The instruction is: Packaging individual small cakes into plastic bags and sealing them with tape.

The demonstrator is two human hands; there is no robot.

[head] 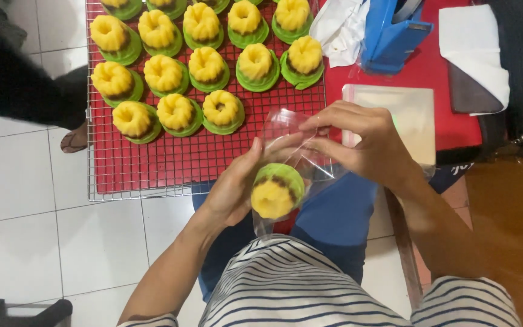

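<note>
**Head view: a soft little cake going into a clear bag**

We see our left hand point(234, 191) cupped under a small round cake with a yellow ridged top, a brown band and a green base point(275, 191). Our fingers curl round its side, so this hand is closed on the cake. The cake sits inside a thin see-through plastic bag point(295, 148), low down near the bag's bottom.

Our right hand point(364, 142) is just above and to the right of the cake. Its fingertips pinch the top edge of the bag, so this hand is shut on the bag. The two hands are close, almost touching.

We think the cake is light, soft and easy to squash, and maybe a bit sticky. It looks best to hold it from below, by the green base, and not to press the yellow ridges. The bag looks thin, floppy and slippery, so its edge is the place to grip.

Past our hands, more yellow and green cakes point(175, 112) sit in rows on a wire cooling rack point(171, 166). Beyond our right hand lies a stack of clear bags point(410, 112).
</note>
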